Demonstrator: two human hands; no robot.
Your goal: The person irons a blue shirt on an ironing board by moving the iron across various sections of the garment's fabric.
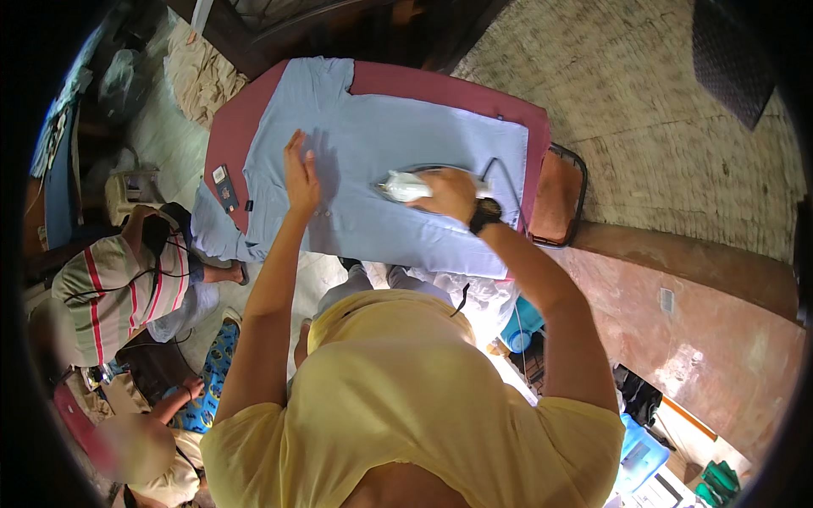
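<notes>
A light blue shirt [398,127] lies spread over a maroon-covered ironing board [474,95]. My right hand [450,195], with a dark watch at its wrist, is wrapped round the handle of a white iron [401,186]. The iron rests on the shirt's right half, its tip pointing left, and its dark cord [508,173] bends round behind it. My left hand [302,173] is over the left part of the shirt with fingers stretched out, holding nothing. A shadow falls beside it; whether it touches the cloth I cannot tell.
A small dark packet [225,188] lies on the board's left end. An orange-brown seat with a black frame [555,196] stands at its right end. Beige cloth [199,72] is heaped at the far left. Two other people sit at the left, one in a striped top [127,292].
</notes>
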